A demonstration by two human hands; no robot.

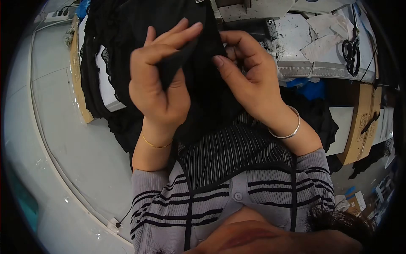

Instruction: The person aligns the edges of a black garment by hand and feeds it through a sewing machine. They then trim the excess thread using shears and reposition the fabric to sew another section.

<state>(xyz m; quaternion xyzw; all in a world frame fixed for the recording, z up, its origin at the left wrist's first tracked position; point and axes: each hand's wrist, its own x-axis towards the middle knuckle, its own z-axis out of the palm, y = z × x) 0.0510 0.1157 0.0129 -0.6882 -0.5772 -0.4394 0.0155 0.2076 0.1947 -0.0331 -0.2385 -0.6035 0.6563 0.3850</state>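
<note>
Black cloth [196,89] is held up in front of my chest, between both hands. My left hand [158,86] has its thumb and index finger closed on a fold of it, while the other fingers reach out over the fabric. On the cloth's right edge, my right hand [258,78] is closed with the thumb in front and the fingers curled behind. Those fingertips are partly hidden. More of the black fabric drapes down toward my striped apron [237,152].
Black ruffled fabric [95,84] hangs over the table's left side. Dark-handled scissors [352,55] lie at the upper right, near a ruler strip [315,71] and pale scraps [325,36]. A cardboard box [359,127] stands at the right. A cable [55,148] runs along the floor.
</note>
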